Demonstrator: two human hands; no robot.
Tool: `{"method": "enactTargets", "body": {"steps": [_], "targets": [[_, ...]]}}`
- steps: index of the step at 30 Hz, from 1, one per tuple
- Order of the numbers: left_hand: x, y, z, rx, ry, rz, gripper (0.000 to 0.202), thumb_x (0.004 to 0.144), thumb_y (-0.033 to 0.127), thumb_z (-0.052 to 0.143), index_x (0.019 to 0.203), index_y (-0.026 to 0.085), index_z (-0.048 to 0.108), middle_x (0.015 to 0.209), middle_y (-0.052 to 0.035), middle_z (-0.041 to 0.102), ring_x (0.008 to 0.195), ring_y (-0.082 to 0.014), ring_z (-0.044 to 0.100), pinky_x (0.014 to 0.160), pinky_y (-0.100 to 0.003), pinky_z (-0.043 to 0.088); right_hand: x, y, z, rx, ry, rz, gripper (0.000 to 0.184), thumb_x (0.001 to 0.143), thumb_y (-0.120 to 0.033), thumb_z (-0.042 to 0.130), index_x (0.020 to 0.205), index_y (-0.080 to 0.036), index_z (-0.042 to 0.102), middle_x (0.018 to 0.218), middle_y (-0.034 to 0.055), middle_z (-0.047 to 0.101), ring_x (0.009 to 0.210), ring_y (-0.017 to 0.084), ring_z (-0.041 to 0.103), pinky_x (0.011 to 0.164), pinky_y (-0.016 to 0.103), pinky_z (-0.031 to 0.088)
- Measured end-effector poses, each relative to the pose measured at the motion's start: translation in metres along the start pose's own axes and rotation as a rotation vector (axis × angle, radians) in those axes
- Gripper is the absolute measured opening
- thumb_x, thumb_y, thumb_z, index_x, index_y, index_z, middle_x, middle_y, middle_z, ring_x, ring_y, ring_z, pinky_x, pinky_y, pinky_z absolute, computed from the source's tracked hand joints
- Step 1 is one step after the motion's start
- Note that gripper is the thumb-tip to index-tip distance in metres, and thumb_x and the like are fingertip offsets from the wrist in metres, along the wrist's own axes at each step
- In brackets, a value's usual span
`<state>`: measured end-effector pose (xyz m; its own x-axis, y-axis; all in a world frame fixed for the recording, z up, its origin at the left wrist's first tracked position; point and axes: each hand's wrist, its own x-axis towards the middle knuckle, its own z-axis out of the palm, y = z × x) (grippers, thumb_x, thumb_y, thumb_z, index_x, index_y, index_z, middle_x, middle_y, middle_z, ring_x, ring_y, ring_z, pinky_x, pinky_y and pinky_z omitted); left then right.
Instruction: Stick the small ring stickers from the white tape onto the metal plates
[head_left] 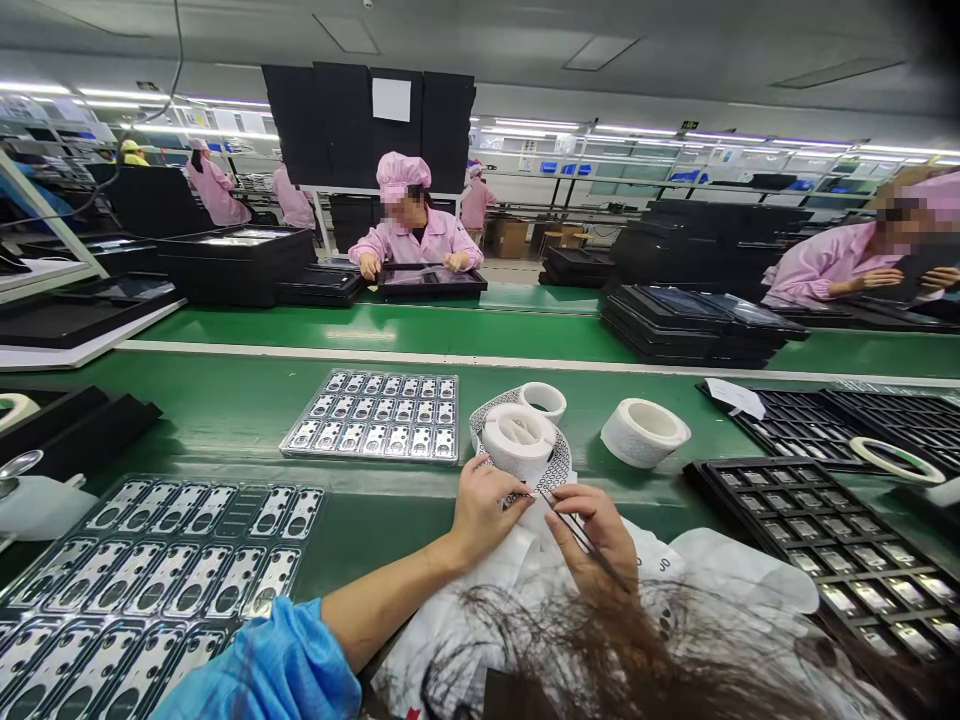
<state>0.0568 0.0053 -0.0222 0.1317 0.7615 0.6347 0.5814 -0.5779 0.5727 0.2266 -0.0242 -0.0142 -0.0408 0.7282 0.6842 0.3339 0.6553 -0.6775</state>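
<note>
My left hand (487,505) is closed in a pinch on something small and pale, too small to make out. Close beside it, my right hand (596,540) grips dark, thin tweezers (581,532), their tip near the left fingertips. Just beyond the fingers sits a white roll (517,440), and a strip of ring-shaped stickers (561,465) curls around it. Crumpled white backing paper (517,560) lies under both hands. Strands of hair cover part of the paper and the right wrist.
Clear trays of metal plates stand at left (172,560) and centre (379,412). Another sticker roll (645,432) is right of centre. A black tray of small metal parts (832,550) stands at right. Across the green bench, a person (416,235) handles a panel.
</note>
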Motion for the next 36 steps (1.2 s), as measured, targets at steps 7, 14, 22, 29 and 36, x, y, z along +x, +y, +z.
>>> {"method": "enactTargets", "body": {"steps": [7,14,22,29,36], "targets": [[-0.001,-0.001,0.001,-0.002,0.030,0.006,0.008,0.083,0.018,0.074,0.078,0.023,0.071,0.078,0.0032,0.076,0.078,-0.0164,0.069,0.105,-0.043,0.045,0.004,-0.008,-0.003,-0.021,-0.066,-0.109,0.015,0.090,-0.011,0.065,0.092,-0.025,0.062,0.100,-0.0018,0.068,0.092,0.011,0.066,0.085,0.024,0.053],[-0.002,-0.004,0.004,0.000,0.049,0.015,0.008,0.081,0.018,0.075,0.079,0.025,0.073,0.078,0.0040,0.075,0.078,-0.0156,0.068,0.104,-0.043,0.046,-0.002,-0.001,-0.001,-0.064,-0.085,-0.118,0.015,0.090,-0.010,0.063,0.092,-0.025,0.064,0.099,0.0001,0.070,0.089,0.014,0.068,0.082,0.027,0.057],[-0.001,-0.001,0.002,0.007,0.028,0.008,0.011,0.081,0.016,0.073,0.080,0.027,0.074,0.079,0.0034,0.075,0.079,-0.0168,0.069,0.105,-0.046,0.047,-0.004,0.005,0.000,-0.058,-0.080,-0.104,0.014,0.089,-0.011,0.065,0.091,-0.025,0.064,0.100,0.0003,0.071,0.090,0.017,0.069,0.081,0.031,0.059],[-0.001,0.001,0.001,-0.003,0.003,-0.023,0.012,0.081,0.015,0.069,0.080,0.026,0.073,0.079,0.0013,0.076,0.080,-0.0190,0.070,0.106,-0.050,0.046,-0.004,0.004,0.000,-0.053,-0.077,-0.113,0.015,0.089,-0.011,0.066,0.089,-0.025,0.065,0.097,0.0000,0.071,0.089,0.016,0.070,0.081,0.030,0.061],[-0.001,0.001,0.000,-0.009,0.010,-0.013,0.008,0.083,0.018,0.070,0.081,0.026,0.074,0.080,0.0015,0.076,0.081,-0.0185,0.069,0.107,-0.049,0.046,-0.003,0.003,0.000,-0.044,-0.042,-0.093,0.012,0.087,-0.012,0.067,0.087,-0.024,0.067,0.095,0.0007,0.072,0.083,0.018,0.071,0.076,0.031,0.062]]}}
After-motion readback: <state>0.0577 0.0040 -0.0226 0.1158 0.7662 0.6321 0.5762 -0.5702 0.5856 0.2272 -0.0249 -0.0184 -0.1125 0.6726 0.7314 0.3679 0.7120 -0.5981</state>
